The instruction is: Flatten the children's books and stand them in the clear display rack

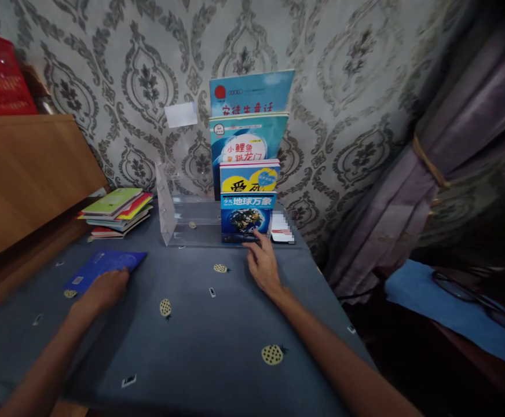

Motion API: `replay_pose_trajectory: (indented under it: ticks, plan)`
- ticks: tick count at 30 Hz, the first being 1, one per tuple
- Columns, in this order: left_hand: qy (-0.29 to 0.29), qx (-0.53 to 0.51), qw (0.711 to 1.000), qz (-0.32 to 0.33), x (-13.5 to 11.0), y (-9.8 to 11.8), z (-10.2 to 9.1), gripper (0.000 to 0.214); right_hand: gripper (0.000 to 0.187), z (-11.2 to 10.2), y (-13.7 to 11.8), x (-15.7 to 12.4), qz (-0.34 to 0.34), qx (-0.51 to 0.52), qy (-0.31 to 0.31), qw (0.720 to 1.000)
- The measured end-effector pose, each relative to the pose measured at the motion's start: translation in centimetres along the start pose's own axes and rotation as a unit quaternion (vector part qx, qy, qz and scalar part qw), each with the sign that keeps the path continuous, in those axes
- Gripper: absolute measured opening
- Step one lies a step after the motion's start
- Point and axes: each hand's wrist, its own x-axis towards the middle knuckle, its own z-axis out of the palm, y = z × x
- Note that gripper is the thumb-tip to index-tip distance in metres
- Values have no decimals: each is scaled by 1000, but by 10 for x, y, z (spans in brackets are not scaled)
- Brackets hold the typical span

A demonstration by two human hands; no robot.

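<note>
My left hand grips the right edge of a thin dark blue book, held just over the table at the left. My right hand has its fingers apart at the lower edge of a book with an Earth cover, and the fingertips seem to touch it. That book stands frontmost in a clear tiered book rack. Behind it, stepped upward, stand a yellow and blue book, a carp-story book and a tall teal book. The rack's left part holds no books.
A stack of several books lies at the back left, by a wooden panel. A white card or phone sits right of the rack. Past the table's right edge are a tied curtain, a blue cloth and glasses.
</note>
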Motion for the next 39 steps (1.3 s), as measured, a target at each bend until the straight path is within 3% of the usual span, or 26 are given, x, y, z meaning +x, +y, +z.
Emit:
replay_pose_trajectory:
  ticks: [2, 6, 8, 11, 15, 18, 20, 23, 28, 39]
  plan:
    - [-85, 81, 990, 77, -21, 35, -5, 46, 32, 0, -1, 0, 0, -1, -6, 1000]
    - [-131, 91, 971, 180, -64, 103, -17, 59, 32, -2, -3, 0, -1, -13, -7, 1000]
    - [-122, 38, 962, 240, -75, 123, -22, 51, 32, -4, -4, 0, -7, -18, -8, 1000]
    - [-99, -44, 968, 229, -70, 118, -25, 44, 32, -7, -6, 0, -19, -20, -19, 999]
    - [15, -10, 1000, 14, -35, 59, -18, 48, 32, -8, -11, -1, -39, -20, -38, 998]
    - [29, 39, 991, -124, -16, 12, -7, 55, 32, -7, -15, -2, -48, -22, -58, 997]
    - [25, 35, 988, -146, -9, -8, -1, 60, 32, -7, -17, -2, -51, -27, -72, 996]
    - [18, 21, 991, -134, -5, -16, 5, 63, 33, -7, -18, -1, -52, -33, -87, 994]
    - [21, -4, 997, -71, -8, 12, 10, 68, 32, -5, -23, -3, -58, -13, -95, 994]
    - [15, -8, 992, 128, -42, 126, 12, 52, 30, -2, -66, -15, -142, 32, -191, 971]
